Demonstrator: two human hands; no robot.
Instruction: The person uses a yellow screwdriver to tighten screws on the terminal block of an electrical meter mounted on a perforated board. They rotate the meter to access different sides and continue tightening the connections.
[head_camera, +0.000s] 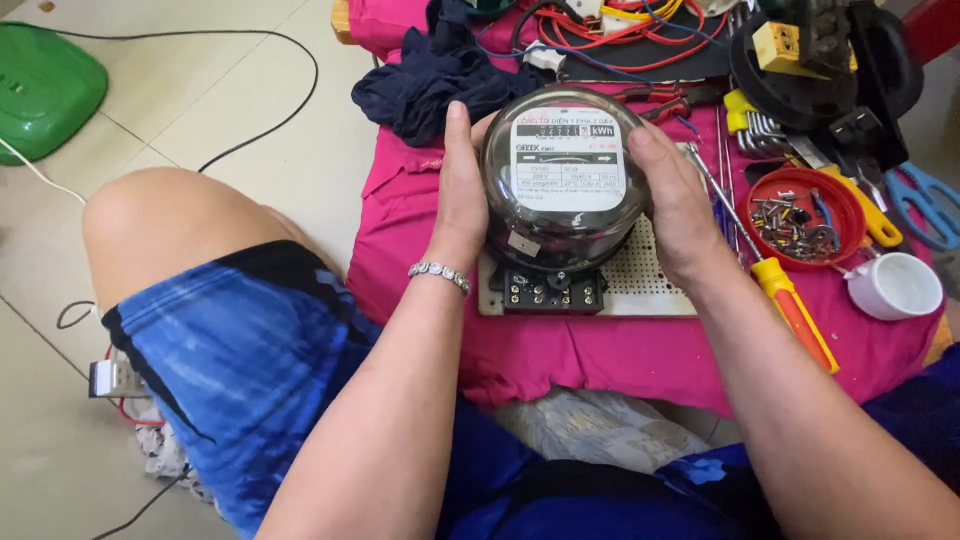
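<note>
A round electricity meter (562, 180) with a clear glass dome and a white face plate stands on a perforated white board (650, 280), its black terminal block (551, 293) toward me. My left hand (460, 190) presses flat against the dome's left side. My right hand (675, 200) cups the dome's right side. Both hands grip the meter between them. A silver bracelet (440, 273) circles my left wrist.
The board lies on a pink cloth (600, 350) over a low table. To the right are a yellow-and-orange screwdriver (795, 310), a red dish of screws (805, 215), a white cup (895, 285) and blue scissors (925, 200). Behind lie a dark cloth (440, 75) and red wires (620, 30).
</note>
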